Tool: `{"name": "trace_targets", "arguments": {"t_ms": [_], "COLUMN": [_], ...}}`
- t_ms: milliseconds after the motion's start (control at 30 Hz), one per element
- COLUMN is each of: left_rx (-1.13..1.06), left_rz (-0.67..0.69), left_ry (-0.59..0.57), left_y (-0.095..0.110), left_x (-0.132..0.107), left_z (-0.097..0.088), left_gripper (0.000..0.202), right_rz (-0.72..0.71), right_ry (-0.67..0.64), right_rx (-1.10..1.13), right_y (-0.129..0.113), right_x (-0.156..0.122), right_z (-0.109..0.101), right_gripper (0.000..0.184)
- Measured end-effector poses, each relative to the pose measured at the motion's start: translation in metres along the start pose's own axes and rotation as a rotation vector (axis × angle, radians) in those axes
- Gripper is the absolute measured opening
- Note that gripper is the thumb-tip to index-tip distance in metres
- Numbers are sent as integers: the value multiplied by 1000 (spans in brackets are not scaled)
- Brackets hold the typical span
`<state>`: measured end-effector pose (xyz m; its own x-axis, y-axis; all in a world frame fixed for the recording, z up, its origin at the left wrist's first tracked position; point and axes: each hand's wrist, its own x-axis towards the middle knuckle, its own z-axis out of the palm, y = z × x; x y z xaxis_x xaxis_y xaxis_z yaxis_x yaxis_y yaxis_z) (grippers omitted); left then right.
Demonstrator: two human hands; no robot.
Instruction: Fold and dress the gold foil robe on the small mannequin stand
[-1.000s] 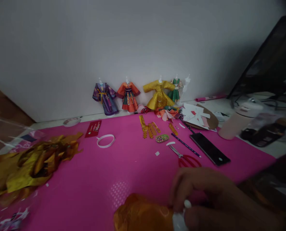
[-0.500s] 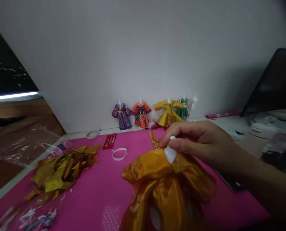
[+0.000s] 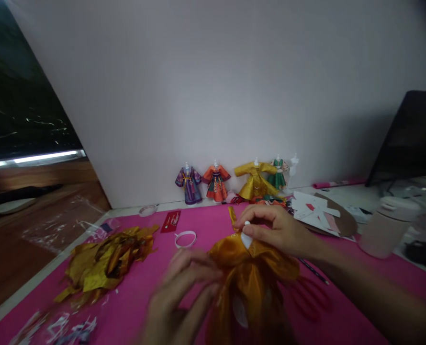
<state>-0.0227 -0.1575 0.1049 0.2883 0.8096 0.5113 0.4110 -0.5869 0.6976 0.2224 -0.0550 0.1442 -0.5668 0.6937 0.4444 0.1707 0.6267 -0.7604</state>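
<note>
My right grip pinched tight on the white neck stub atop the orange dress. My left grip, blurred, touched its left sleeve; couldn't tell how closed. Dress sat near-centre on worktop.

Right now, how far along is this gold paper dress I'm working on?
Done: four finished dresses stand at the wall; gold offcuts lie on the mat. In hand: the gold dress already hangs on its white stand, the right hand pinching the neck, the blurred left hand at a sleeve. Left, probably: settling sleeves and skirt, then standing it up.
</note>
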Motion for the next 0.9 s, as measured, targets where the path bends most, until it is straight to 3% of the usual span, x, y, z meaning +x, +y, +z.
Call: {"name": "trace_targets", "arguments": {"t_ms": [100, 233, 400, 567, 767, 900], "left_rx": [163, 94, 0, 46, 35, 109], "left_rz": [211, 177, 70, 116, 147, 163], "left_ry": [52, -36, -34, -53, -114, -143], "left_y": [-4, -3, 0, 4, 11, 13], "left_x": [41, 70, 71, 73, 82, 83], "left_z": [5, 7, 11, 18, 25, 27], "left_gripper": [20, 8, 8, 12, 18, 22], "right_rz": [-22, -60, -148, -179, -106, -134], "right_ry": [36, 39, 17, 169, 265, 498], "right_rx": [-9, -25, 20, -14, 87, -8], "right_y": [2, 3, 6, 10, 8, 8], "right_x": [-4, -3, 3, -3, -18, -39], "right_z": [0, -2, -1, 5, 12, 18], "right_gripper": [21, 15, 15, 19, 24, 22]}}
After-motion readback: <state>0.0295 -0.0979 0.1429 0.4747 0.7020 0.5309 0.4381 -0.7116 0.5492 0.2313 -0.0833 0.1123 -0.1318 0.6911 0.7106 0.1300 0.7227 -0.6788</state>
